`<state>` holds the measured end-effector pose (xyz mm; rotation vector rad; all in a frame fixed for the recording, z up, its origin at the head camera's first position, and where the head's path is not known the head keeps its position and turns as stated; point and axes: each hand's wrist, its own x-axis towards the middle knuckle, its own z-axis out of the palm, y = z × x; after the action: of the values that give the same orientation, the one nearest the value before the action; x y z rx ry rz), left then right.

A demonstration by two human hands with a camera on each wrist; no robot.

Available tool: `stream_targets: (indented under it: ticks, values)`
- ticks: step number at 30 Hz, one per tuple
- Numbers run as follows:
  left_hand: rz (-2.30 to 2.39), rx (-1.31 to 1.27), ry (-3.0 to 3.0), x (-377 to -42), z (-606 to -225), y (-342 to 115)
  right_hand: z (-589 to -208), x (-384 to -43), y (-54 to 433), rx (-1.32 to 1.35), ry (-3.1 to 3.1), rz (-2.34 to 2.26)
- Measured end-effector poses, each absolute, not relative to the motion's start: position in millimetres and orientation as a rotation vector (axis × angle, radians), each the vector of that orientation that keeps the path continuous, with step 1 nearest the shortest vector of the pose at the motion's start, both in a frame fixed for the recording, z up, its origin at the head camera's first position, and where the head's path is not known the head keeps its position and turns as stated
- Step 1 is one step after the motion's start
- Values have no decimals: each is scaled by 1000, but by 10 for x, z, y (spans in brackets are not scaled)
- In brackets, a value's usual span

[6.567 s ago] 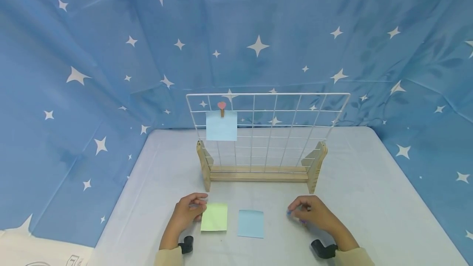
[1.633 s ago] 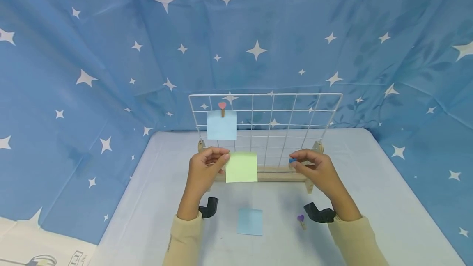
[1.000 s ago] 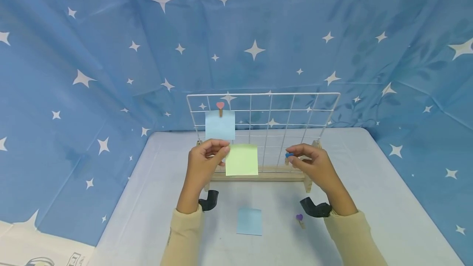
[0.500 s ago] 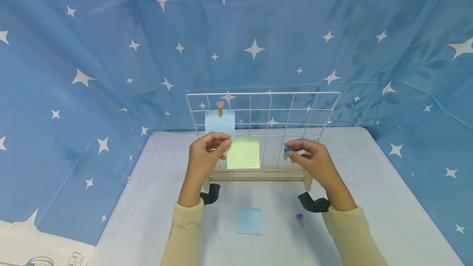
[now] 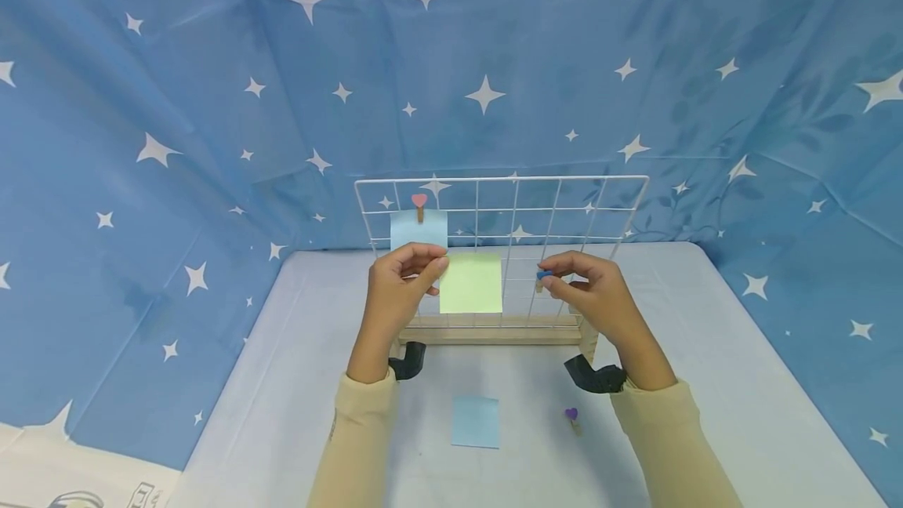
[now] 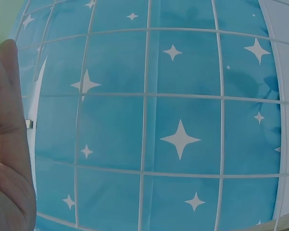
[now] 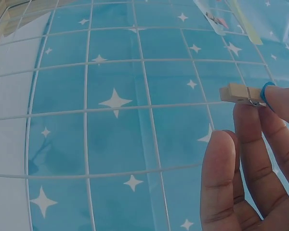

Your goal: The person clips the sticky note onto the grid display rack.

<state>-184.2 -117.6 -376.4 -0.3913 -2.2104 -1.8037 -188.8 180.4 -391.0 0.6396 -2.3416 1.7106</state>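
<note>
Left hand [image 5: 398, 288]: fingers pinching green note [image 5: 471, 284] by left edge, before wire grid [image 5: 512, 237]; hard to tell if touching. Right hand [image 5: 600, 296]: fingers pinching blue-topped clothespin [image 7: 240, 91], right of green note. Near on worktop [image 5: 525, 461]: blue note [image 5: 476, 422], purple clip [image 5: 572, 415].

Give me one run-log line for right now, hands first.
left hand: pinches green note | right hand: pinches blue-topped clothespin | wire rack: hung blue note, pink-heart clip | table: second blue note, purple-heart clip
</note>
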Motion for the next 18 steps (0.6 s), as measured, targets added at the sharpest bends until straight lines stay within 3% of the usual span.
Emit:
stream_targets:
  ticks: [18]
  values:
    - [-1779,-395,-2232,-1925,-3710,-1084,-3801,-1955,1783,633,-2369,1641]
